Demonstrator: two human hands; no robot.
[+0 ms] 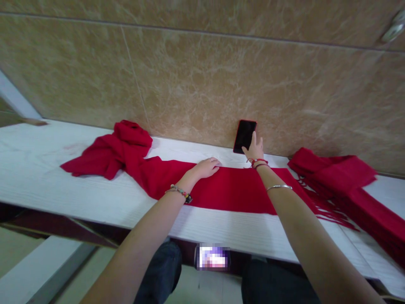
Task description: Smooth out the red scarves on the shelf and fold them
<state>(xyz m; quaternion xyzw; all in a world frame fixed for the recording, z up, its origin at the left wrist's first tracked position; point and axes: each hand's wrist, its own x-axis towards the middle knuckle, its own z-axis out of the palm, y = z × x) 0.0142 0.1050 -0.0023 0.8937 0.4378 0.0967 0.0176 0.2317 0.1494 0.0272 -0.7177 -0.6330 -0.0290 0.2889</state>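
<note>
- White table (pixel 85 198) is standing beyond the person's knees (pixel 164 266).
- Red scarf (pixel 240 190) is lying along it, flat toward the fringed right end, bunching at left.
- Left hand (pixel 205 169) is resting on the scarf, fingers nearly together, gripping nothing.
- 2nd red scarf (pixel 329 171) is lying folded at right.
- Right hand (pixel 255 149) is showing spread fingers before the phone (pixel 244 134); contact cannot be told.
- Phone is leaning against the tiled wall (pixel 190 84).

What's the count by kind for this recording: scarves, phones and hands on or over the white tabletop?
Red scarves: 2, one stretched-out scarf and one folded scarf
Phone: 1
Hands: 2, left hand and right hand
Total: 5
</note>
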